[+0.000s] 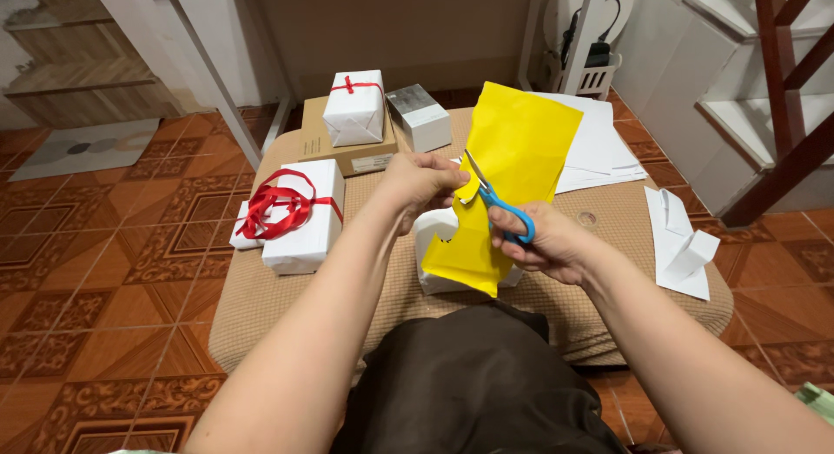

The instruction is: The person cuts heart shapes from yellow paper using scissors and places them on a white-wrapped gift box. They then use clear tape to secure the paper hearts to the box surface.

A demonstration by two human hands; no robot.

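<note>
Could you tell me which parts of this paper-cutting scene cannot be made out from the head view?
- White box: mostly hidden behind the yellow paper.
- Scissors: blade tips covered by the paper, handles by the right hand.
- Left hand: fingertips hidden behind the paper.
- Brown cardboard box: top covered by a ribboned white box.

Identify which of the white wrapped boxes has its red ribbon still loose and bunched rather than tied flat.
The larger white box left of the left hand; its ribbon lies in loose loops. The smaller white box on the cardboard box has a neat tied cross.

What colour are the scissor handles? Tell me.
Blue: the scissors in the right hand cutting yellow paper; head view.
</note>
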